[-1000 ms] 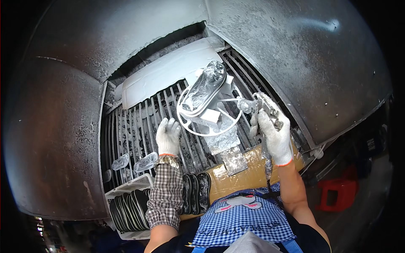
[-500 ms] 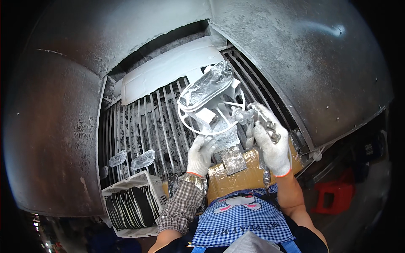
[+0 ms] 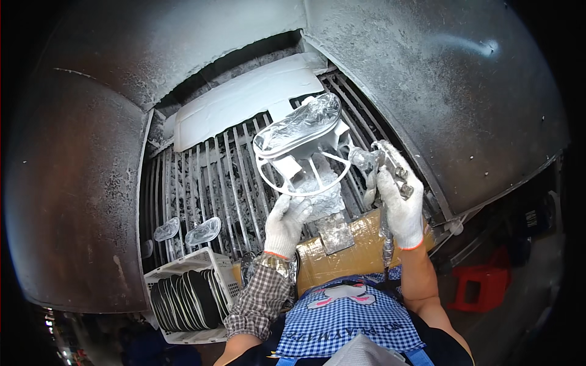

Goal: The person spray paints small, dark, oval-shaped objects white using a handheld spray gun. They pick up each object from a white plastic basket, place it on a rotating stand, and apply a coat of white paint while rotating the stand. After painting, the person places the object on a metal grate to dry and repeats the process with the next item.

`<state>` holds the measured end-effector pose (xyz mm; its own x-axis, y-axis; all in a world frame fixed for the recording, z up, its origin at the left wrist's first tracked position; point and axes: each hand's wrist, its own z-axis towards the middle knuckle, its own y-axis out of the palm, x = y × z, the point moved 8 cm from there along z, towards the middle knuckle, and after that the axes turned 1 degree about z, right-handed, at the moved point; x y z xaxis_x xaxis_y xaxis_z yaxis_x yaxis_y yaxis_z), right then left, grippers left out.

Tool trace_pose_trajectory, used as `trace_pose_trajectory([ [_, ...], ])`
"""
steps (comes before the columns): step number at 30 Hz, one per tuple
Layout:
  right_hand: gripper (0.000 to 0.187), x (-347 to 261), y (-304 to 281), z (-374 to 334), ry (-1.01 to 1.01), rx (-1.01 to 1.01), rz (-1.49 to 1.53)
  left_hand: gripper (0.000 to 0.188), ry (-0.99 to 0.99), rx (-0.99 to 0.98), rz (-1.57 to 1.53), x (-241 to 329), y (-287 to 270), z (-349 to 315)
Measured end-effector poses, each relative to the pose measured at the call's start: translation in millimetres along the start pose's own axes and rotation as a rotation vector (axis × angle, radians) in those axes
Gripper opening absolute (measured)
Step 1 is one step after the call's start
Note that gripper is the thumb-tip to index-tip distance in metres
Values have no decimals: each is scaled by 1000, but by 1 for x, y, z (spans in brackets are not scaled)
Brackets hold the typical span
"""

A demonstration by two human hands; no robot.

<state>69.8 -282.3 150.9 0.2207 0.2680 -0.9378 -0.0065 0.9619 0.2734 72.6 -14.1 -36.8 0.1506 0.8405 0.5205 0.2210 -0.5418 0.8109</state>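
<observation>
My right gloved hand [image 3: 404,215] is closed around a spray gun [image 3: 364,160], its body crusted and wrapped, with the hose running down past my wrist. To its left is a white spoked wheel [image 3: 305,193] on a stand. An oval part covered in crinkled clear film [image 3: 297,128] sits on top, its edge white, with white blocks [image 3: 287,166] under it. My left gloved hand [image 3: 287,222] is at the wheel's near rim, thumb and fingers apart and fingertips by the rim. Whether they press on it is hard to see. A coated plate [image 3: 336,233] juts out below the stand.
Slatted metal bars [image 3: 229,177] form the booth floor, with a white sheet [image 3: 238,100] at the back. Two film-covered ovals [image 3: 202,231] lie at left, above a white crate [image 3: 229,277] of dark oval pieces. Taped cardboard [image 3: 305,262] lines the front; a red stool [image 3: 482,283] stands right.
The wheel and the film-covered oval have turned a little. My right hand has moved slightly right and up with the spray gun; my left hand has shifted slightly left.
</observation>
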Motion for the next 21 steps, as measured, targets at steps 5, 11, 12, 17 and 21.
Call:
trace_pose_trajectory([
  [5,55,1,-9,4,25,54,8,51,39,-19,48,13,5,-3],
  [11,54,-1,-19,6,9,83,-7,52,50,-23,38,25,0,-3],
  [12,54,-1,-20,6,4,85,-19,51,52,-16,42,28,-2,-3],
  [17,54,-8,-25,4,-42,149,-68,50,77,49,59,36,-8,-3],
  [21,51,-16,-6,-10,10,57,-37,51,98,26,73,42,-3,-3],
])
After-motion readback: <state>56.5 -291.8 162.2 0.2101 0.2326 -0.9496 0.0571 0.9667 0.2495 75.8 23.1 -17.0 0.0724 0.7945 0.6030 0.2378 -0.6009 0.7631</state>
